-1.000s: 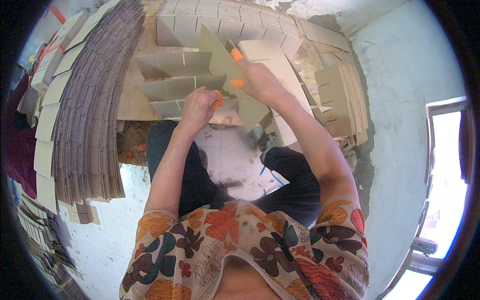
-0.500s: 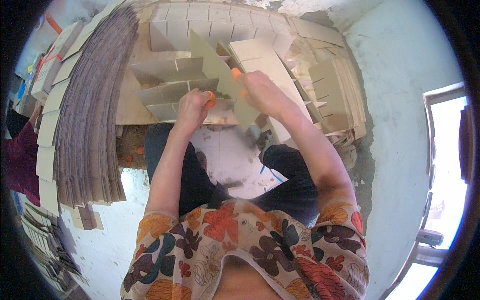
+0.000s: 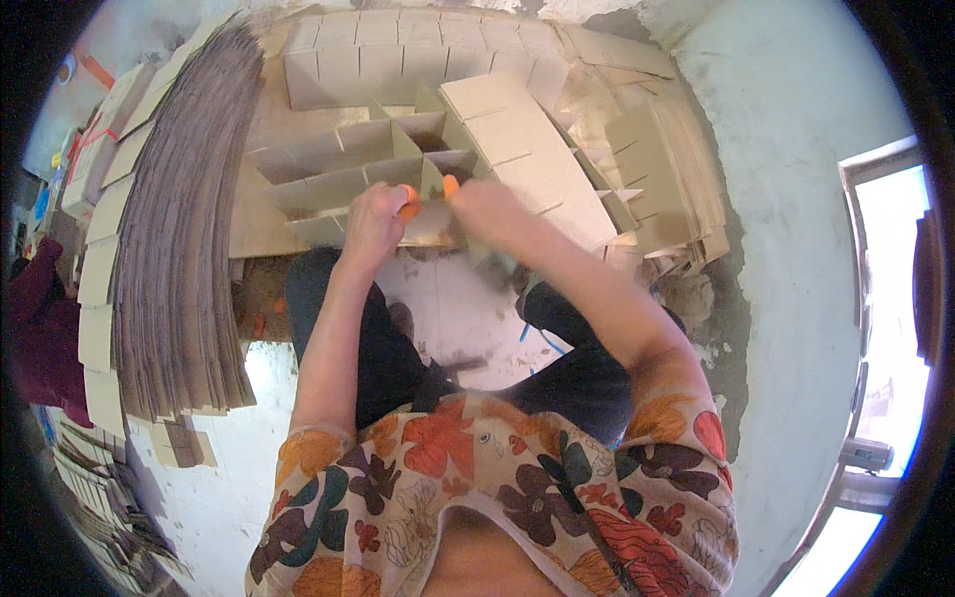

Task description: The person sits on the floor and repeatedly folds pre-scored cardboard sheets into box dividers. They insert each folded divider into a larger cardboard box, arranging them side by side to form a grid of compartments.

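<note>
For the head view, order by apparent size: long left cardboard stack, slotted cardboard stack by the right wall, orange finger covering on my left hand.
1. Long left cardboard stack, clearly largest.
2. Slotted cardboard stack by the right wall.
3. Orange finger covering on your left hand, by far smallest.

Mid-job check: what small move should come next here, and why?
I'd probably press the cardboard cross strip down gently with the right hand while the left hand steadies the slotted long strips: it crosses them, its near end lies between the hands, and full seating can't be confirmed.
</note>
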Demonstrator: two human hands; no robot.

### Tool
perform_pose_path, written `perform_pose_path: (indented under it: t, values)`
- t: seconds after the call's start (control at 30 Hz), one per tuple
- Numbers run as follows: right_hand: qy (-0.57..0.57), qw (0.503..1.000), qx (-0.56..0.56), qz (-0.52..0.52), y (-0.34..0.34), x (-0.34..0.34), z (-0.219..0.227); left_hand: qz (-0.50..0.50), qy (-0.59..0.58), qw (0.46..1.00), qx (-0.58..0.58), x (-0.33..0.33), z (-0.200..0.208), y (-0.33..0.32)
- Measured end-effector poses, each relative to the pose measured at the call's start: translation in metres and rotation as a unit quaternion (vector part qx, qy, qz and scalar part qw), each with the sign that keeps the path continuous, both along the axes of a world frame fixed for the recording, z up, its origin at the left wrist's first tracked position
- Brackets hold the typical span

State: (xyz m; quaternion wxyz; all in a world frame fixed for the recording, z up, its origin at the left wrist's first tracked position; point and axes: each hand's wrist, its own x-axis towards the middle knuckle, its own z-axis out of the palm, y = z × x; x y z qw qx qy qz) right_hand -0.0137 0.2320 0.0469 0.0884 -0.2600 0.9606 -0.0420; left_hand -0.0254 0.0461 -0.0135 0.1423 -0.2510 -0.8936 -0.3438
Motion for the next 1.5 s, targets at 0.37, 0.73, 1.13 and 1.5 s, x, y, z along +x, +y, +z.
perform_pose_path:
  t: [0.37,0.73,1.13,1.5]
  values:
    - [0.115,0.932,-0.053,-0.340,0.129,-0.014,0.020,0.008,-0.012,1.000,-0.008,0.009,0.012,-0.008]
    - [-0.060,0.834,-0.343,-0.428,0.188,-0.037,-0.018,0.004,-0.011,1.000,-0.026,0.006,0.003,-0.008]
    - [0.211,0.879,-0.369,-0.216,0.071,-0.010,0.102,0.059,0.090,0.993,-0.042,0.017,0.012,-0.066]
    - [0.099,0.944,-0.297,-0.102,-0.049,-0.042,0.056,0.051,0.037,0.998,-0.006,0.010,-0.015,-0.076]
